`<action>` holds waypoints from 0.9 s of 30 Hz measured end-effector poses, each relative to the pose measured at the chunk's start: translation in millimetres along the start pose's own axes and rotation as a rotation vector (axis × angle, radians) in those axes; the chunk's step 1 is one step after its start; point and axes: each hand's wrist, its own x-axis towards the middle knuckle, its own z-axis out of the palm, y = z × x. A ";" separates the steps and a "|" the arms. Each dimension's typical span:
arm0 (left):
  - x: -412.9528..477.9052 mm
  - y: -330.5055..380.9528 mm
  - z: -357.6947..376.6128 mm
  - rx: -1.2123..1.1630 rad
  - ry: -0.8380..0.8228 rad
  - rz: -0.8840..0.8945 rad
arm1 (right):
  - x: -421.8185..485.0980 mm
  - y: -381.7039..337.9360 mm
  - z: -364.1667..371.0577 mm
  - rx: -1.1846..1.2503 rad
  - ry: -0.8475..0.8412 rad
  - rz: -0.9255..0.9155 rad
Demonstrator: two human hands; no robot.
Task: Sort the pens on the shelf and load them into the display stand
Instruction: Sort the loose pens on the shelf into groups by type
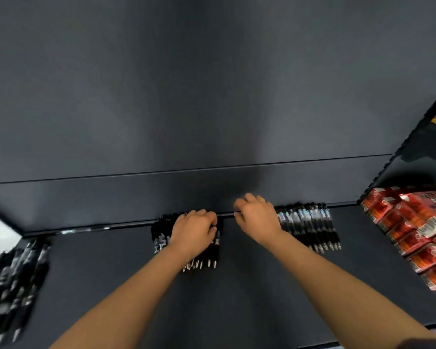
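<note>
Black pens (pixel 214 250) lie heaped mid-shelf (pixel 237 290), mostly hidden under the left grip (pixel 195 230), whose fingers curl onto them. At its 3 o'clock the right grip (pixel 256 217) is curled; whether it holds anything I cannot tell. Another row (pixel 310 227) lies at that grip's 3 o'clock, and a blurred pile (pixel 13 280) at 8.
</note>
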 end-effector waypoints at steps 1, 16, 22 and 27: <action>-6.0 -11.0 -5.6 0.002 0.015 -0.006 | 3.1 -15.8 0.8 0.023 0.007 -0.032; -119.8 -213.3 -55.7 0.059 -0.002 -0.227 | 34.9 -266.8 47.6 0.101 -0.123 -0.354; -149.8 -268.9 -61.2 0.037 -0.017 -0.308 | 37.4 -325.9 63.1 0.129 -0.214 -0.365; -172.0 -305.7 -62.6 0.012 -0.063 -0.451 | 37.0 -358.3 71.2 0.118 -0.428 -0.426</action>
